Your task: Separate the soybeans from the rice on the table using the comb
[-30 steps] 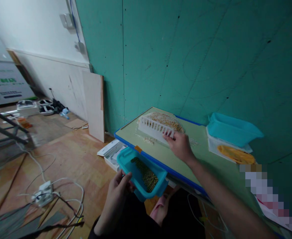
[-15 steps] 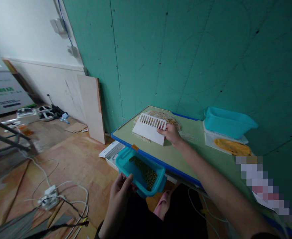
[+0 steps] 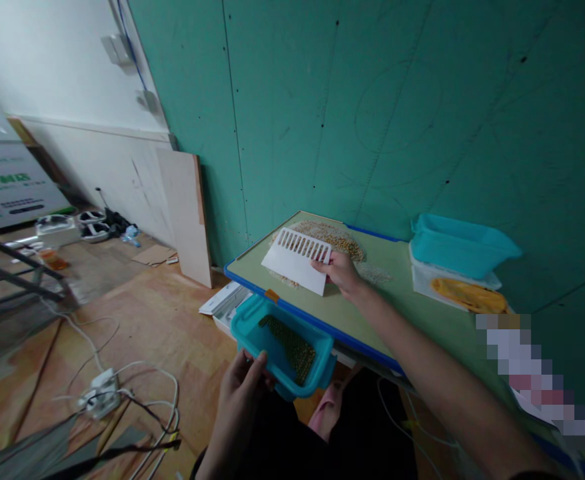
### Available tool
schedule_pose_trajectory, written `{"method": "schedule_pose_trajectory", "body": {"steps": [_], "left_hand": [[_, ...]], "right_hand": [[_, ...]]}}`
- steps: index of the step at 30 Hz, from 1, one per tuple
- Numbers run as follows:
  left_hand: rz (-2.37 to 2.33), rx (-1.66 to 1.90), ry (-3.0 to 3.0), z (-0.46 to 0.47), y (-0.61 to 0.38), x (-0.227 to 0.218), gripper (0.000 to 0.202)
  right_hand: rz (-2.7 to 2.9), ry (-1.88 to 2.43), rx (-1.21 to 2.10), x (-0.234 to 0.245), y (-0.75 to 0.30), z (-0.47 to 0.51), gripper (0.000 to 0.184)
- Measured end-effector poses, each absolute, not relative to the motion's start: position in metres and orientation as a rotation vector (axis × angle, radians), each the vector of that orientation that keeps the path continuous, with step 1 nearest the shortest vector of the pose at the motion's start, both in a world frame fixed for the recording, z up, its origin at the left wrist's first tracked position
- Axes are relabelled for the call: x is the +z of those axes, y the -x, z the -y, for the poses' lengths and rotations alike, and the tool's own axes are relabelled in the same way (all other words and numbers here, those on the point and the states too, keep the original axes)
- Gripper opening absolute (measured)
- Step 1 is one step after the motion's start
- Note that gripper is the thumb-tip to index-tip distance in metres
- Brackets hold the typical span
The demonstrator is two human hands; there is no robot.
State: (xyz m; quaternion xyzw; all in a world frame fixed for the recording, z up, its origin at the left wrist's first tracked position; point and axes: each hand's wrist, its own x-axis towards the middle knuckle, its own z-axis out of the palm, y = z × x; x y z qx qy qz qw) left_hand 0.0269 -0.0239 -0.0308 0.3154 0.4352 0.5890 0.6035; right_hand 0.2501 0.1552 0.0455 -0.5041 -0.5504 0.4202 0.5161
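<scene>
1. Turned since the earliest frame, the slotted plate [image 3: 295, 268] shows its broad white face to the head camera, where it was steeper and looked narrower; over the last half second it barely shifts.

2. Head view, right hand [image 3: 341, 273]: thumb and fingers are closed on the plate's near right end. The plate reaches out to the left of this hand, slots on the far side, covering part of the grain heap [image 3: 348, 247]. Whether it touches the table [image 3: 372, 310] cannot be told.

3. Head view, left hand [image 3: 242, 383]: fingers are curled and the thumb pinches the near left rim of a blue tub [image 3: 246, 328]. Green beans [image 3: 297, 353] lie inside it, just beyond this hand.

4. Head view, how far along: judging by how things lie, the work is partway. Beans cover some of the tub's floor; the mixed grains of the heap remain on the table beyond the right hand, and pale grains [image 3: 375, 272] lie scattered just beyond its wrist.

5. Head view, farther off: a second tub [image 3: 465, 247] and an orange cloth [image 3: 467, 295] sit well right of the right hand.
</scene>
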Motion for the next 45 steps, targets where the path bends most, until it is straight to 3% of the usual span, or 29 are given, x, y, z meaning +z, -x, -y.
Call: {"method": "schedule_pose_trajectory", "body": {"steps": [20,45], "left_hand": [[-0.976,1.377,-0.669,0.022,-0.027,-0.039,0.033],[-0.96,1.392,-0.632,0.019,-0.023,-0.036,0.034]], "right_hand": [[1.316,1.15,1.123,0.048,-0.239,-0.144,0.04],[1.297,1.167,1.25,0.054,-0.235,-0.133,0.033]]}}
